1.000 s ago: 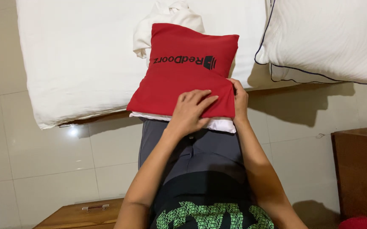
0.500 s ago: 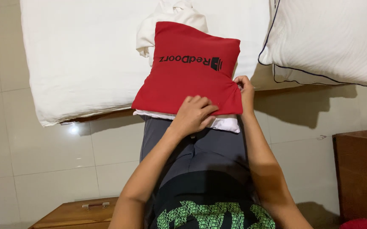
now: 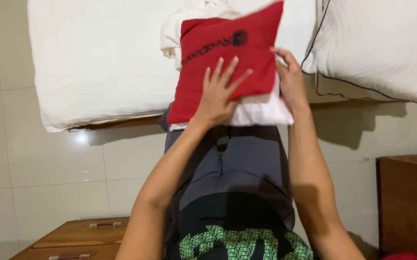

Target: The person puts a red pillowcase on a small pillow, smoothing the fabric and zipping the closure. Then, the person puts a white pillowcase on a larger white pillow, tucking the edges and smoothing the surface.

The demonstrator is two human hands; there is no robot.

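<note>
A red cushion cover [image 3: 223, 62] with dark printing lies over a white pillow insert [image 3: 259, 110] that sticks out at the bottom right. My left hand [image 3: 218, 94] presses flat on the red cover with fingers spread. At the right edge my right hand [image 3: 290, 79] grips the cover and the white insert. The cushion rests between my lap and the edge of the bed [image 3: 97, 62].
A white bed sheet covers the bed at the top left, with crumpled white cloth [image 3: 179, 24] behind the cushion. A large white pillow [image 3: 381, 48] with dark piping lies at the top right. Wooden furniture stands at the lower left [image 3: 78, 233] and at the right [image 3: 408, 202]. The floor is pale tile.
The cushion has tilted and lifted toward the bed. More white insert shows at the bottom right. My left hand has spread its fingers and slid higher on the red cover.
</note>
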